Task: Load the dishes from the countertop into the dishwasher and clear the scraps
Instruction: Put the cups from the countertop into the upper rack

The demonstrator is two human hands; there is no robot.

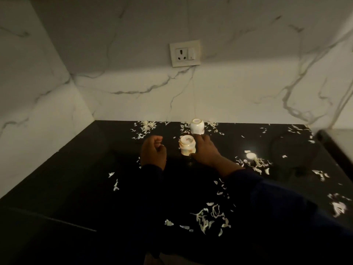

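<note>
Pretty dim shot. Two white cups sit upside down on the black countertop [80, 169]: the near cup [187, 147] between the hands, the far cup [197, 126] right up by the marble wall [229, 92]. The right hand [205, 151] spreads across both, fingertips on the far one and thumb at the near one's base. The left hand [153, 153] is curled up beside the near cup, holding nothing as far as the view shows. Pale veggie scraps [208, 217] are scattered everywhere, and a socket [185, 53] sits on the wall.
</note>
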